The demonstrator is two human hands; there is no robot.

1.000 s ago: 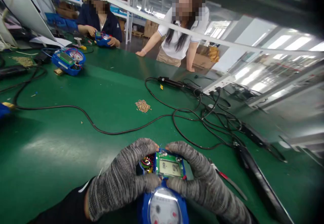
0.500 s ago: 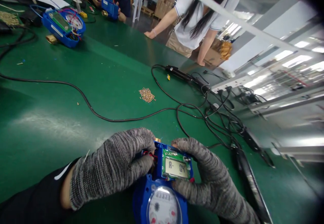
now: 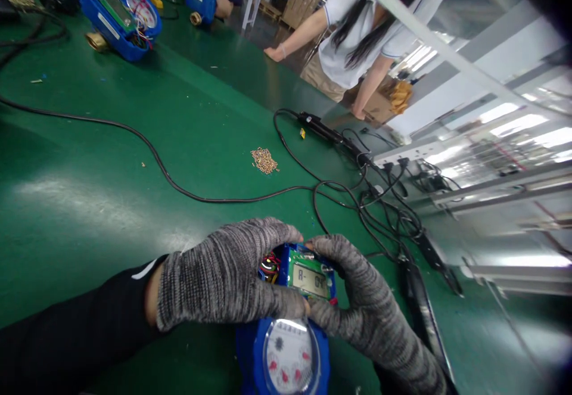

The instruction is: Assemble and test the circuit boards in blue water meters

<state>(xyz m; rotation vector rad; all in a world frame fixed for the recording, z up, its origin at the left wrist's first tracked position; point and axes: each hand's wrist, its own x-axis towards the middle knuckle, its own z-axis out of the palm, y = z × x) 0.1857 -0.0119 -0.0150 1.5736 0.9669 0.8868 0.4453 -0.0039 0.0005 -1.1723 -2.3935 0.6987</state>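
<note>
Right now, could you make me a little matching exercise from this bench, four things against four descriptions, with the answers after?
Things:
1. Screen
2. Dial
3. Pile of small parts
4. Left hand

Descriptions:
A. Gloved in grey
B. Rectangular, on a green board
C. Brass-coloured, on the green table
D. Under a clear cover, with red marks

Right pairs: 1-B, 2-D, 3-C, 4-A.

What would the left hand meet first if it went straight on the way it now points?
Probably the fingertips of the right hand: the left hand points across the meter toward them, though depth is unclear.
</note>
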